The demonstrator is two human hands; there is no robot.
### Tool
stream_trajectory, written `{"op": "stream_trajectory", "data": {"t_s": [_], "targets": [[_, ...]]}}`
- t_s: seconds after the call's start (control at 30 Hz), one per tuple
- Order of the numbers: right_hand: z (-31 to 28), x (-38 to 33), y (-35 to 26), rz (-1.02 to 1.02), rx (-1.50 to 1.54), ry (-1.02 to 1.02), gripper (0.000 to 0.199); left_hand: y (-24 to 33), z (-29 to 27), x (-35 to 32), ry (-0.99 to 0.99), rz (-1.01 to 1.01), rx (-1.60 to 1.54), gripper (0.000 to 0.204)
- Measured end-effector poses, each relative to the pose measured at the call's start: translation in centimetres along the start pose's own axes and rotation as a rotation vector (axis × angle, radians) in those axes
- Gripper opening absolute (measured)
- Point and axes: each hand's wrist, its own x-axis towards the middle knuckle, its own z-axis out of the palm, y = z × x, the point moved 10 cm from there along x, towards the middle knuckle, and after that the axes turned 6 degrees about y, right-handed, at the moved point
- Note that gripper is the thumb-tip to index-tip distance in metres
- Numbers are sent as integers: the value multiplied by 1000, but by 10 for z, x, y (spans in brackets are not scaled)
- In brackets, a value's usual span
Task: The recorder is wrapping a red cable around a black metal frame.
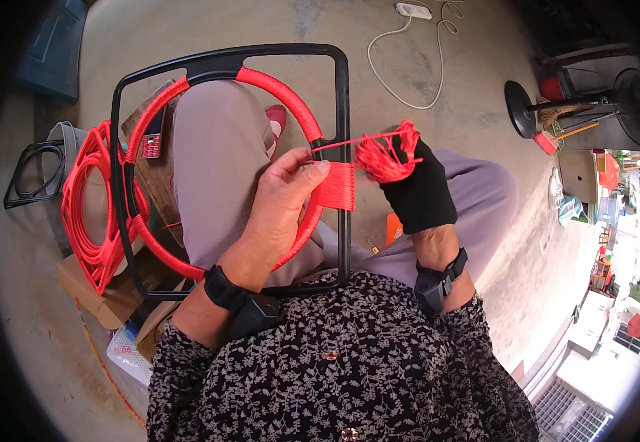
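Observation:
A black rectangular frame (345, 88) with an inner ring (279, 87) stands over my lap. Red cord is wound tightly round much of the ring. At the right, a flat red cord wrapping (337, 188) joins the ring to the frame's side bar. My left hand (279, 199) is closed there, thumb pressed on the wrapping's upper edge and fingers around the ring. In a black glove, my right hand (419, 188) grips a loose bundle of red cord (386, 158). From that bundle a taut strand runs left across the side bar to my left fingertips.
More red-wrapped frames (95, 214) lean at the left above a cardboard box (106, 298). A phone (152, 144) lies on a wooden stool (158, 188) behind the frame. Ahead is a white power strip (413, 10) with its cable. A black fan (633, 103) is at the right.

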Motion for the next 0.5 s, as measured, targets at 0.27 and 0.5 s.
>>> {"op": "stream_trajectory", "data": {"t_s": [0.27, 0.5], "targets": [[-26, -4, 50, 230, 598, -104, 25, -3, 0, -2, 16, -33, 74, 21], [-43, -42, 65, 460, 1203, -227, 30, 7, -1, -3, 25, 36, 59, 17]]}}
